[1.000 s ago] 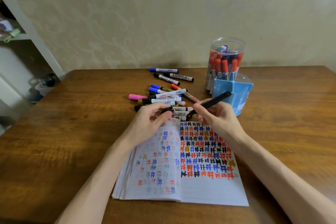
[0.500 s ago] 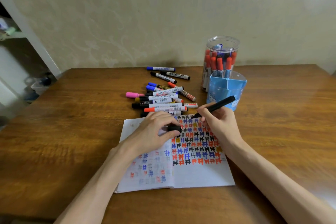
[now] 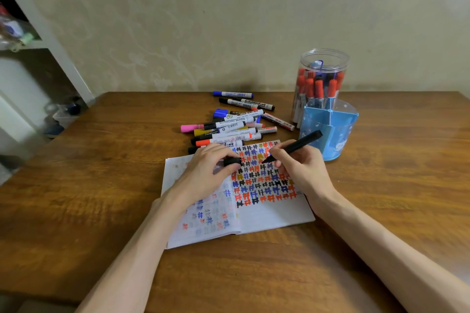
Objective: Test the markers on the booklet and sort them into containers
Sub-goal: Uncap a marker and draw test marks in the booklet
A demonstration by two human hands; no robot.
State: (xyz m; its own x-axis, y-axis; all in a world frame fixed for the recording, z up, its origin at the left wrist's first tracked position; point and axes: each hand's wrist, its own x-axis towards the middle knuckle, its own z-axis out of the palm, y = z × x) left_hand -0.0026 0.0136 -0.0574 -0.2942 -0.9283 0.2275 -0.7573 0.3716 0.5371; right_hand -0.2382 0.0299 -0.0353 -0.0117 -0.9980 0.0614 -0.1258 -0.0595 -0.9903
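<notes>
Black marker (image 3: 295, 146), uncapped, tip at the booklet (image 3: 267, 216): we are testing it.
We are gripping it pen-style in our right hand (image 3: 302, 168), while our left hand (image 3: 208, 173) is pinching its cap (image 3: 232, 161) and resting on the page. Next, we judge, comes a hash stroke, recapping, then choosing the blue holder (image 3: 330, 132) or clear jar (image 3: 323, 68). One loose marker (image 3: 230, 124) is showing "WHITEBOARD MARKER".

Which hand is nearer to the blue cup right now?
Right. The right hand, gripping the black marker, is just left of the blue cup; the left hand, pinching the cap, rests on the booklet farther left.
</notes>
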